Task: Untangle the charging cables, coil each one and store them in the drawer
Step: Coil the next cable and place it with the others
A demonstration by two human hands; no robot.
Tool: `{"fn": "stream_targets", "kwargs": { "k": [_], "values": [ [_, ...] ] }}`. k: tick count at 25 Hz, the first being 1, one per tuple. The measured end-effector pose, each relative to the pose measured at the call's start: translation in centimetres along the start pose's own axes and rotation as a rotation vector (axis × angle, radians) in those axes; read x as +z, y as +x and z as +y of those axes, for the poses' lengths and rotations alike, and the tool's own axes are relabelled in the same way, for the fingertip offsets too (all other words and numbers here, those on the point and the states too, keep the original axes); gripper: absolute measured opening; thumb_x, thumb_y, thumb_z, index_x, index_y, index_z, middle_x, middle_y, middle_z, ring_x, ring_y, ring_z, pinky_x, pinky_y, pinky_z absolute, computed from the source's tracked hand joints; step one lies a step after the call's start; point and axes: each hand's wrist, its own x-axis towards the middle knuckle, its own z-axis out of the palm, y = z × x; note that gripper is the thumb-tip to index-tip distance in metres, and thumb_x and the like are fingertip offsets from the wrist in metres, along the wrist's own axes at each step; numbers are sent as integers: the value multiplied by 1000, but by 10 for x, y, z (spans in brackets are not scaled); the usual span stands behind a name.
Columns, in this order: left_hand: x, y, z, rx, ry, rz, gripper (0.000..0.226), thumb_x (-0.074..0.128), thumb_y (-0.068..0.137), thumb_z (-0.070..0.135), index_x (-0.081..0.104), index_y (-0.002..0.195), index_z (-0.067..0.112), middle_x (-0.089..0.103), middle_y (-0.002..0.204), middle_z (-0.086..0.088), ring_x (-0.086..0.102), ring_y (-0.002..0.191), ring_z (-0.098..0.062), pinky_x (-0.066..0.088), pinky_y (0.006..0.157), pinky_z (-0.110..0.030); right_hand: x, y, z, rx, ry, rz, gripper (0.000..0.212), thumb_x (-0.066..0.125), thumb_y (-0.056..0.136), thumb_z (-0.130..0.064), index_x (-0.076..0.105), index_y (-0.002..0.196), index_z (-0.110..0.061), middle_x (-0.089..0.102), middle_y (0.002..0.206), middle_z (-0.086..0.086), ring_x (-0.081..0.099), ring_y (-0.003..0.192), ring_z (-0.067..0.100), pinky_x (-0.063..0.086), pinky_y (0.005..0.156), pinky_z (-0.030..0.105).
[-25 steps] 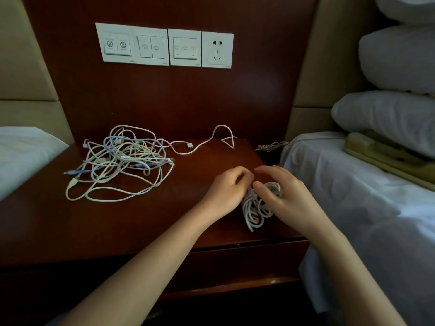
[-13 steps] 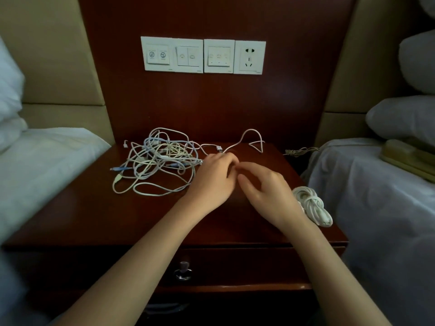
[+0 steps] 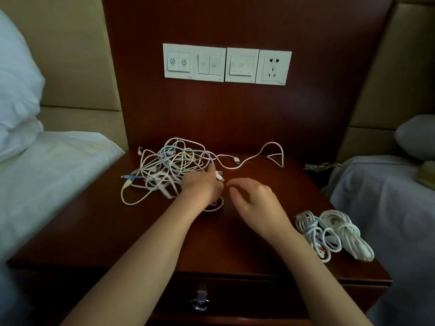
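On the left half of the nightstand (image 3: 94,231), at about ten o'clock from its middle, lies the tangle of charging cables (image 3: 168,167): thin white and pale blue cords looped over each other, with a blue-tipped plug (image 3: 128,177) sticking out at nine o'clock. These cords look light, limp and somewhat slick, so I judge they will slide through a loose hold and drag their neighbours along if pulled hard. The plugs are the stiff parts and the best places to take hold; from there a cord can be followed loop by loop.

The left hand (image 3: 202,187) rests on the tangle's three o'clock edge, fingers curled down into the strands; a white plug (image 3: 219,177) shows at its knuckles, but whether the fingers pinch it I cannot tell. The right hand (image 3: 256,198) hovers just beside it, fingers loosely curved and apart, holding nothing.

From the tangle a loose cable (image 3: 270,154) trails to two o'clock, its USB end lying free near the hands.

At four o'clock, near the front right corner, two coiled cables (image 3: 334,234) lie side by side, touching.

Below the top, the drawer (image 3: 235,300) is shut, its knob (image 3: 200,302) at six o'clock.
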Motion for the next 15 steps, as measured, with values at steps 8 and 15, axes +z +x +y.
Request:
{"fn": "stream_targets", "kwargs": {
  "k": [8, 15],
  "values": [
    [5, -7, -5, 88, -130, 414, 23, 54, 94, 29, 65, 109, 16, 62, 111, -6, 55, 108, -26, 42, 81, -34, 11, 4, 8, 81, -37, -19, 28, 45, 97, -22, 61, 120, -18, 62, 116, -4, 57, 103, 10, 44, 84, 21],
    [-19, -26, -15, 145, -511, 420, 12, 52, 93, 35, 61, 86, 32, 66, 81, 11, 56, 89, -9, 24, 91, -35, 10, 10, 9, 225, 195, 29, 38, 51, 95, -19, 47, 132, -22, 57, 112, -6, 57, 93, 3, 47, 76, 16]
  ]
}}
